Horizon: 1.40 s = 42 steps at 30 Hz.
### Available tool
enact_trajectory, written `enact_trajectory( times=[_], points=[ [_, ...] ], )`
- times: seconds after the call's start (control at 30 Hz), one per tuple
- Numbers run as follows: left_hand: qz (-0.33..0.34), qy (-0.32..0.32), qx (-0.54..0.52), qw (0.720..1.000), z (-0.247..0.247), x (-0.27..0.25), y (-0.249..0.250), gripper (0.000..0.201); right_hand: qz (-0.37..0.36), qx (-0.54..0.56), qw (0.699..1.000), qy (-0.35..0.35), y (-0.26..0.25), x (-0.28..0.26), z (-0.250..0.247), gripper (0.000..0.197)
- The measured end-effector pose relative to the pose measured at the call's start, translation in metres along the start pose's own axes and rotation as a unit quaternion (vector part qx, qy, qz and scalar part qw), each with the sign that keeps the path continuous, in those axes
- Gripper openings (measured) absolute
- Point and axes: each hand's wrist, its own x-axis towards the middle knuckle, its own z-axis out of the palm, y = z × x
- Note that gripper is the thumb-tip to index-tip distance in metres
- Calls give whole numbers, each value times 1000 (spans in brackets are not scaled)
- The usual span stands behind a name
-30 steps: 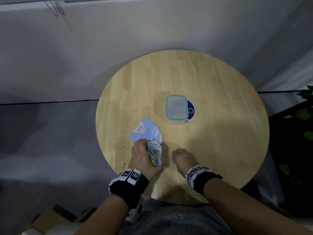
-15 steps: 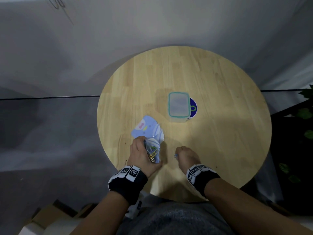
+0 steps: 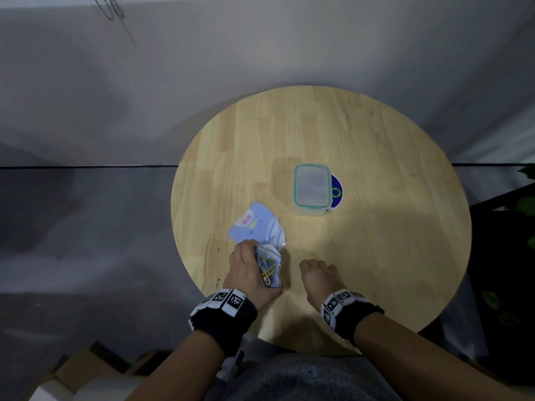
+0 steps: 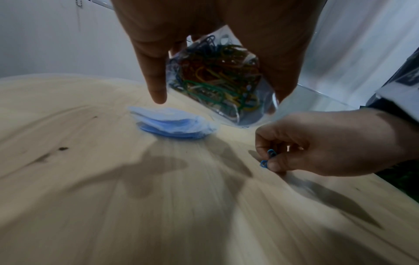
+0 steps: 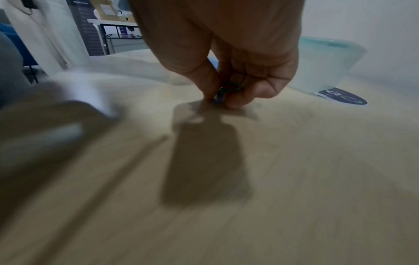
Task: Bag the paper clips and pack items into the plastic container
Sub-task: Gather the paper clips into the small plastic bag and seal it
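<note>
Pinching blue clips (image 4: 268,157) off the table (image 3: 376,256), the right hand (image 3: 318,274) has just closed on them — bagging nearly done. The left hand (image 3: 246,270) still grips the bag (image 4: 217,86); container (image 3: 312,186) untouched.

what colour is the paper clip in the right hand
Blue; the paper clip shows best in the left wrist view.

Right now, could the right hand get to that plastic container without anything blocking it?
Probably yes: bare table lies between the right hand and the lidded plastic container. But its fingers pinch blue paper clips.
</note>
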Motion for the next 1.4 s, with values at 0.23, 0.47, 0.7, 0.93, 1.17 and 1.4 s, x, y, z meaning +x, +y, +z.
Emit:
enact_trajectory(
  times=[0.23, 0.47, 0.7, 0.93, 1.17, 1.4],
  points=[
    [-5, 2, -8, 1000, 4, 9, 15, 79, 40, 329, 938, 102, 3, -10, -52, 8],
    [10, -3, -42, 999, 6, 32, 53, 84, 39, 490, 848, 198, -4, -11, -153, 24],
    [3, 19, -82, 996, 7, 40, 82, 86, 35, 432, 890, 139, 15, -26, -181, 17],
    [-2, 60, -126, 990, 2, 47, 120, 79, -50, 426, 886, 177, 36, -50, -178, 18],
    [41, 59, -184, 980, -4, 52, 156, 95, -86, 415, 880, 215, 65, -56, -198, 11],
    [23, -157, -423, 892, -32, 65, 165, 62, -155, 411, 883, 165, 112, -64, -225, 32]
  ],
)
